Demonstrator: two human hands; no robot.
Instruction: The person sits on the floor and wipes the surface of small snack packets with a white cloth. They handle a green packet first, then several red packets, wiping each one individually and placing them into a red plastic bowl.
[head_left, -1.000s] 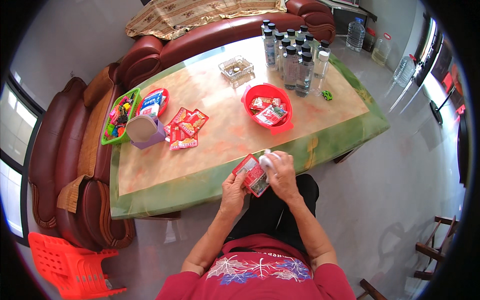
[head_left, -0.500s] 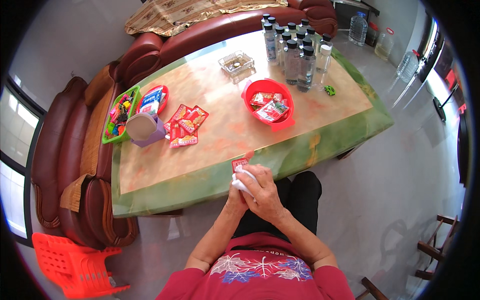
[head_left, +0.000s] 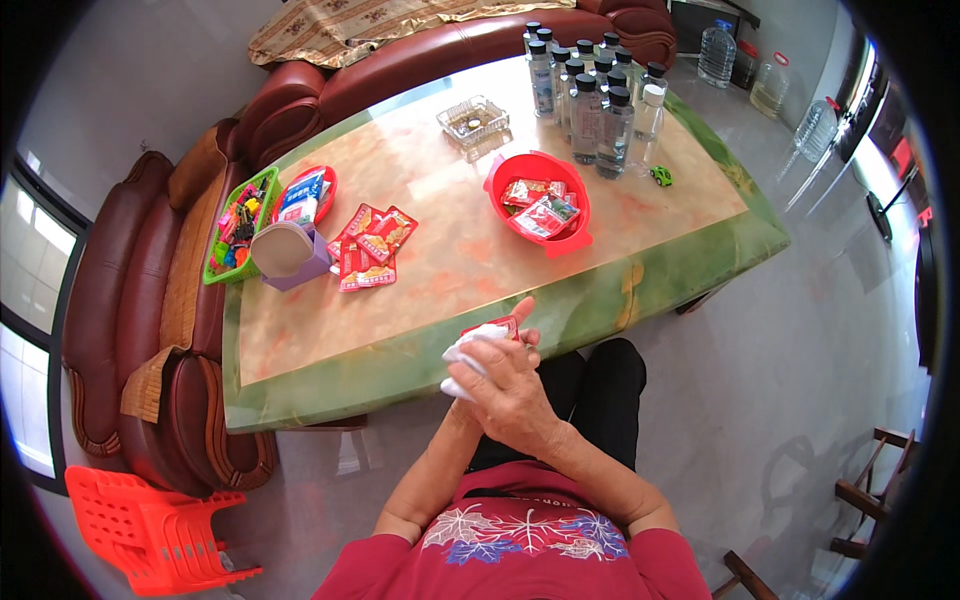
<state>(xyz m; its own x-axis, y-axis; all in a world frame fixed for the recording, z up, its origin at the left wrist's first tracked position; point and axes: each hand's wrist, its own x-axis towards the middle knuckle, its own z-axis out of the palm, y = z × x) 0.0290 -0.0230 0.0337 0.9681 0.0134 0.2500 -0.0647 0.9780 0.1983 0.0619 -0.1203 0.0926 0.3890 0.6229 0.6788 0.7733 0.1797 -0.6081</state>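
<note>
My left hand (head_left: 529, 338) is mostly hidden beneath my right hand, its thumb and fingertips showing past the far side. It holds a small red packet (head_left: 512, 326), of which only a strip at the top is visible. Over the packet, my right hand (head_left: 515, 402) is closed on a crumpled white cloth or tissue (head_left: 462, 372) and presses it against the packet. Both hands are above my lap, by the near edge of the table (head_left: 420, 372). Further off, several red packets (head_left: 370, 250) lie loosely piled on the tabletop, and a red basin (head_left: 567, 243) contains more packets.
Clear bottles (head_left: 615, 135) with dark caps stand at the far right, near a green toy car (head_left: 661, 176). A glass ashtray (head_left: 473, 122) sits behind the basin. On the left are a purple container (head_left: 298, 262), a green basket (head_left: 212, 268) and a red bowl (head_left: 331, 190).
My right hand has slid the white cloth leftward across the packet. The left hand has turned, so its thumb and fingertips show further right.
</note>
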